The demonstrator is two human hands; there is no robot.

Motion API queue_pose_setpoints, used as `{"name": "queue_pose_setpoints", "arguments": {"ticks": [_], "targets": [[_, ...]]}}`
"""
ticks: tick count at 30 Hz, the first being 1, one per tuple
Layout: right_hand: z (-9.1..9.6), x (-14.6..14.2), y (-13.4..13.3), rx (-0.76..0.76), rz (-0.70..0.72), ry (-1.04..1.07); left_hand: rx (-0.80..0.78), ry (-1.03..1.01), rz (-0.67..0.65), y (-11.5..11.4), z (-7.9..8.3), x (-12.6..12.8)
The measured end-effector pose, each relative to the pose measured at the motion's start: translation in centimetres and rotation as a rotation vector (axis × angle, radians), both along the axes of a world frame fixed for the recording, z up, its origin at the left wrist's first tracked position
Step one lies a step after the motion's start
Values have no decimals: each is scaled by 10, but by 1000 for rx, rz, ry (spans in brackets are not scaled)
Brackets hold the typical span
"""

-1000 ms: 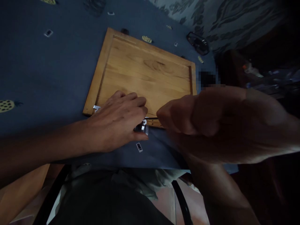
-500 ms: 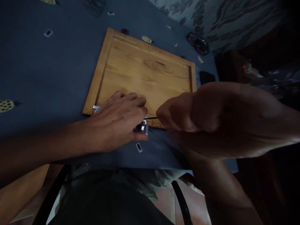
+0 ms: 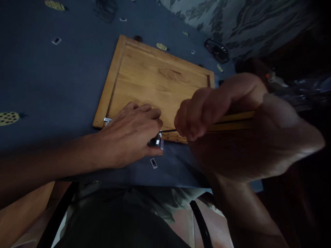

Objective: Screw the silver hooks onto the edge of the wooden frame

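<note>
A wooden panel (image 3: 157,79) with a raised frame lies flat on the table. My left hand (image 3: 131,134) rests over its near edge, fingers curled and thumb below, gripping a shiny metal hinge (image 3: 157,140) that is partly covered. Another metal piece (image 3: 107,120) shows at the panel's near left corner, partly under the same hand. My right hand (image 3: 219,117) is closed around a screwdriver with a yellow handle (image 3: 232,122). Its thin dark shaft (image 3: 168,131) points left, and the tip meets the hinge beside my left fingers.
A blue tablecloth (image 3: 51,79) with pineapple prints covers the table. A dark-rimmed object (image 3: 216,50) lies at the far right, near a patterned cloth surface (image 3: 219,20). The table's front edge runs close to my lap, with black chair arms (image 3: 200,224) below.
My right hand has rotated and its fingers have loosened around the screwdriver, so the yellow handle now shows. My left hand keeps its place on the hinge. The view has shifted slightly.
</note>
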State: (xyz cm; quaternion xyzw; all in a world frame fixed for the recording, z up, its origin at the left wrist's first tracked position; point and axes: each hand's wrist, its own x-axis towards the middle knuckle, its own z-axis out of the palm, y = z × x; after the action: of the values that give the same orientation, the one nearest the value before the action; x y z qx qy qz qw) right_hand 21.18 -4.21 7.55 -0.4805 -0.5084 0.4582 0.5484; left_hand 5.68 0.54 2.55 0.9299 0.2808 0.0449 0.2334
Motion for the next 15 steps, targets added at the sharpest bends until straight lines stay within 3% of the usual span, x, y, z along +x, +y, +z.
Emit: {"name": "queue_pose_setpoints", "arguments": {"ticks": [5,15], "targets": [[3,-10,-1,59,-204,158,11,-23,14,0,0,0],[2,-20,0,51,-293,75,55,-16,8,0,0,-1]]}}
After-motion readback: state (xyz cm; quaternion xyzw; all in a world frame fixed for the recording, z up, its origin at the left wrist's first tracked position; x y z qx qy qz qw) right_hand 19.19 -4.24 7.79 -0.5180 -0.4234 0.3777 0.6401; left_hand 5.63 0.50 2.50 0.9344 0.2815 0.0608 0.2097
